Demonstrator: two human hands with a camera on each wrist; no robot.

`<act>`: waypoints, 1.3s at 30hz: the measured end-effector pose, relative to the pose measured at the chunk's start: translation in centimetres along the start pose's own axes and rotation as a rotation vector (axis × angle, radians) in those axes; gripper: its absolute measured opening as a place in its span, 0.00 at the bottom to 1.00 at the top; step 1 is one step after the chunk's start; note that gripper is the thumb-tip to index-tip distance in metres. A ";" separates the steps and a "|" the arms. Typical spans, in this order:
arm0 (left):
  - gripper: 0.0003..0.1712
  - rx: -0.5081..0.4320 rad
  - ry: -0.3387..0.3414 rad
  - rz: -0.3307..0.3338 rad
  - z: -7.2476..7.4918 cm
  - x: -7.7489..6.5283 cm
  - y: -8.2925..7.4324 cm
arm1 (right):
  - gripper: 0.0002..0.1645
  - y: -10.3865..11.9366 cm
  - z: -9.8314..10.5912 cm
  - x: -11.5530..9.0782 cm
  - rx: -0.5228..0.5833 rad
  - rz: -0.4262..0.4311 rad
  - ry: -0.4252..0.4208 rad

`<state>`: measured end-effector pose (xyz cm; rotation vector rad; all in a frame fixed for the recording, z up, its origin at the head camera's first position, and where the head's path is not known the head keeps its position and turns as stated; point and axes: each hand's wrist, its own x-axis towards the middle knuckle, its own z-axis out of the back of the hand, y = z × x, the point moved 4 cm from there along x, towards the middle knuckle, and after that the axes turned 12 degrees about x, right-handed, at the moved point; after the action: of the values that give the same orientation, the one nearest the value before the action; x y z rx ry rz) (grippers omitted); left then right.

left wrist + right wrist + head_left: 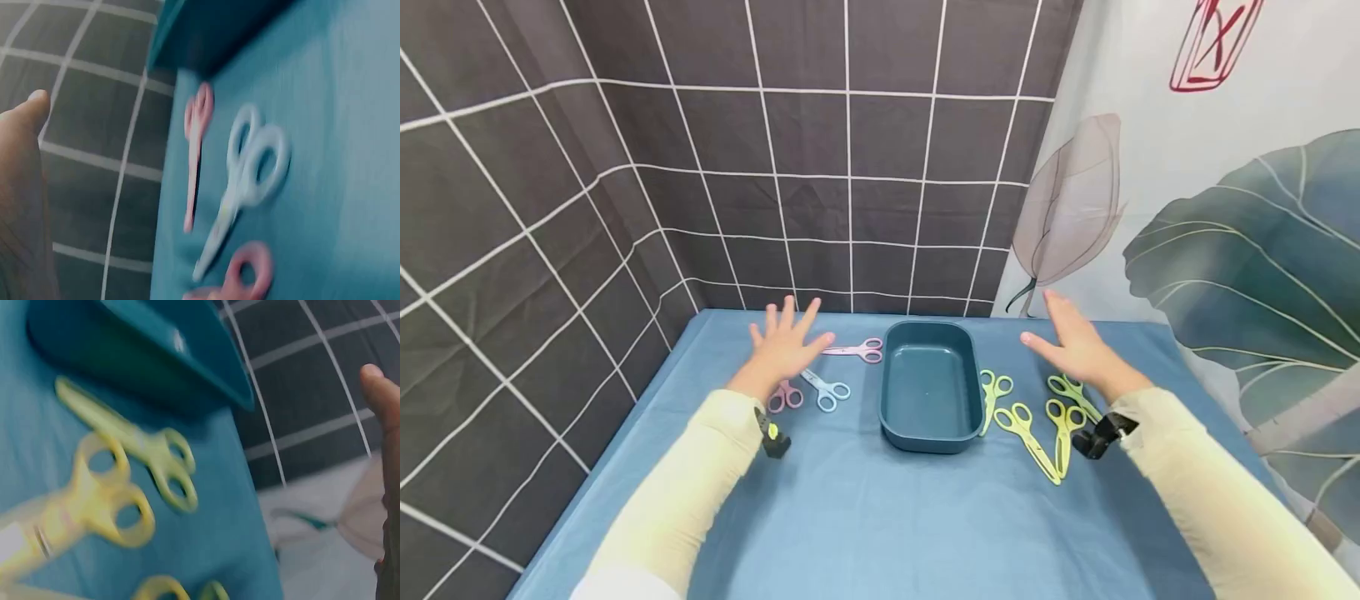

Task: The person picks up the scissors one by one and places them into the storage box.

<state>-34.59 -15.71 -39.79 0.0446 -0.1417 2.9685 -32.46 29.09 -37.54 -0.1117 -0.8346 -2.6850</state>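
Both hands are raised over the table, spread apart and holding nothing. My left hand (781, 350), its fingers fanned straight, is above the scissors on the left: a pair with pink handles (256, 256), partly hidden by the hand, a light blue pair (235, 190), and a second pink pair (193, 162) farther back. My right hand (1082, 354) has its thumb apart from its straight fingers. Beneath and beside it lie green scissors (1067, 387), yellow scissors (1063, 429), another yellow pair (1028, 437) and a yellow-green pair (140, 442). Between the hands stands a dark teal rectangular box (928, 444).
A blue cloth (880, 533) covers the table. Dark curtain with white grid lines (805, 133) hangs behind and at left; a white leaf-patterned curtain (1150, 217) hangs at right. Small black cameras sit on both wrists. The wrist views are partly blurred.
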 end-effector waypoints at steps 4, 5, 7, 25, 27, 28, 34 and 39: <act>0.43 -0.058 -0.078 -0.090 -1.5 -0.5 -3.5 | 0.49 1.6 -3.0 -0.4 0.087 0.085 0.012; 0.42 -0.077 -0.092 -0.114 -2.1 -0.7 -4.4 | 0.48 1.9 -3.9 -0.6 0.096 0.094 0.022; 0.40 -0.109 -0.102 -0.159 -3.3 -1.2 -6.1 | 0.46 2.3 -5.7 -1.0 0.111 0.113 0.039; 0.33 -0.346 -0.209 -0.278 -9.0 -3.9 -9.6 | 0.31 4.1 -13.6 -3.2 0.173 0.179 -0.091; 0.33 -0.375 -0.227 -0.271 -9.3 -4.1 -9.2 | 0.31 4.3 -14.0 -3.0 0.184 0.186 -0.099; 0.33 -0.390 -0.235 -0.272 -9.4 -4.2 -9.1 | 0.31 4.3 -14.1 -3.0 0.190 0.184 -0.103; 0.32 -0.435 -0.290 -0.308 -10.1 -4.5 -8.5 | 0.32 3.0 -12.6 -3.1 0.192 0.113 -0.190; 0.33 -0.424 -0.305 -0.315 -10.1 -4.4 -8.4 | 0.27 -0.1 -7.6 -4.8 0.090 -0.122 -0.386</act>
<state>-29.02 -7.25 -49.28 0.4212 -0.7249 2.5411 -27.82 26.28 -44.69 -0.5908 -1.1039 -2.7760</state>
